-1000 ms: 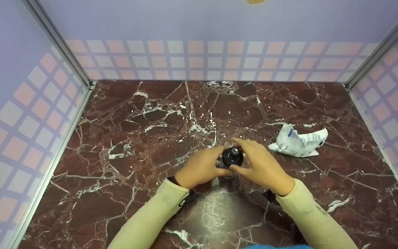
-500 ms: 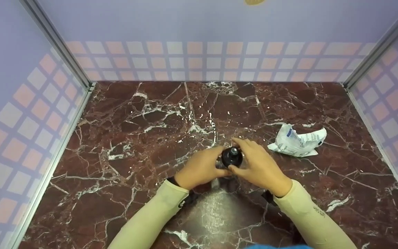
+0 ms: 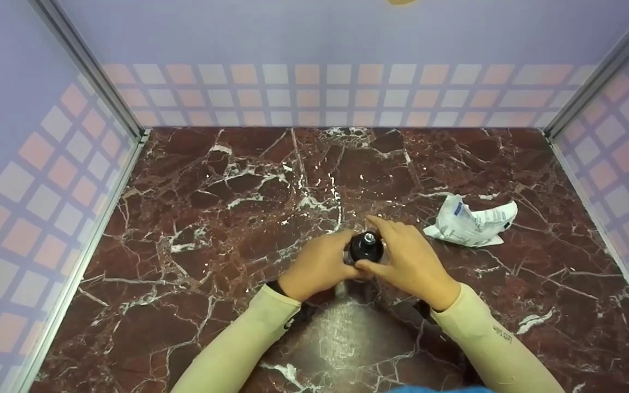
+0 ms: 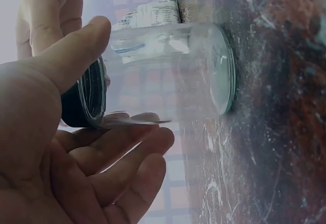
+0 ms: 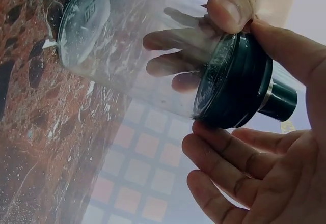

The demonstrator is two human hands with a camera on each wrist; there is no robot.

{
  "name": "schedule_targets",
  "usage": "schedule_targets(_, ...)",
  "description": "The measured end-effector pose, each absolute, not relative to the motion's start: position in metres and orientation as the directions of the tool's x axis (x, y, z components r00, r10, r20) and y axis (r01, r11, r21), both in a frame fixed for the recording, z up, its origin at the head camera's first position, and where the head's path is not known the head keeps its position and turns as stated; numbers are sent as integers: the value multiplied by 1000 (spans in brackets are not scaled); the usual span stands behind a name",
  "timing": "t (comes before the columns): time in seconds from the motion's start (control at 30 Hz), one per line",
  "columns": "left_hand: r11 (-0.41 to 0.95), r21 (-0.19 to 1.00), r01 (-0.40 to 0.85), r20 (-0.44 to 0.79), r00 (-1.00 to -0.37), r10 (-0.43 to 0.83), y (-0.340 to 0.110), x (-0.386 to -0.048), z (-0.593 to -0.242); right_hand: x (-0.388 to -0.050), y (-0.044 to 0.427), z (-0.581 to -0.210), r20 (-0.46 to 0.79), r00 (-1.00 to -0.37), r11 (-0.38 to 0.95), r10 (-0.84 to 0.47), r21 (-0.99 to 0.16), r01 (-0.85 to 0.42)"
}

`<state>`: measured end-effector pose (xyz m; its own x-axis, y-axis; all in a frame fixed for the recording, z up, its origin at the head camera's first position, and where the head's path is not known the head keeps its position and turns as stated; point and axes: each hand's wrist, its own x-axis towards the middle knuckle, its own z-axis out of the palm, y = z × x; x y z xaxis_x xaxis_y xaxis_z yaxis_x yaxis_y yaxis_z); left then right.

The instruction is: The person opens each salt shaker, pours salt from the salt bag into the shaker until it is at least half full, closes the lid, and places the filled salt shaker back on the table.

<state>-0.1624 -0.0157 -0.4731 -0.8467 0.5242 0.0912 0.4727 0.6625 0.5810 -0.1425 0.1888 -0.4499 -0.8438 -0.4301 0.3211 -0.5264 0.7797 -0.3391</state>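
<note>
left hand (image 3: pixel 317 262) gripping clear cylindrical jar (image 4: pixel 165 76), right hand (image 3: pixel 415 262) gripping round black lid (image 5: pixel 239 81); crumpled white packet (image 3: pixel 472 222), toward right edge of marbled desk (image 3: pixel 129 322)

Dark red marble table (image 3: pixel 129 338): is showing white veins (image 3: pixel 534 322) | crumpled printed white packet (image 3: pixel 470 226): is lying on its right part | lilac back wall (image 3: pixel 271 33): is carrying pink and white squares (image 3: pixel 308 99)

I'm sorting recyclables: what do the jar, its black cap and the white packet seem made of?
Jar: probably glass, clear and glossy, with a greenish base. Black cap: likely plastic, smooth with a sheen. White packet: plastic film or paper, thin, creased and printed.
</note>
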Motion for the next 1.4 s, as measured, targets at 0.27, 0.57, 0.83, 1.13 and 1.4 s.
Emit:
schedule_targets(0.27, 639, 616, 461, 75, -841, 535, -19, -163, -473, -142, 194, -447, 299, -820, 756, -488, -326, -568)
schedule_targets(0.57, 656, 625, 422, 28, -853, 522, -19, -163, -474, -141, 196, -449, 277, -796, 729, -538, -321, -604)
schedule_targets(0.83, 667, 615, 420, 30, -858, 512, -18, -161, -473, -143, 197, -448, 290, -810, 739, -509, -336, -584)
schedule_targets(1.13, 665, 624, 411, 26, -861, 508, -18, -160, -472, -142, 196, -445, 292, -859, 785, -421, -356, -506)
schedule_targets(1.4, 664, 623, 414, 31, -861, 507, -18, -159, -473, -142, 194, -445, 315, -846, 772, -430, -358, -526)
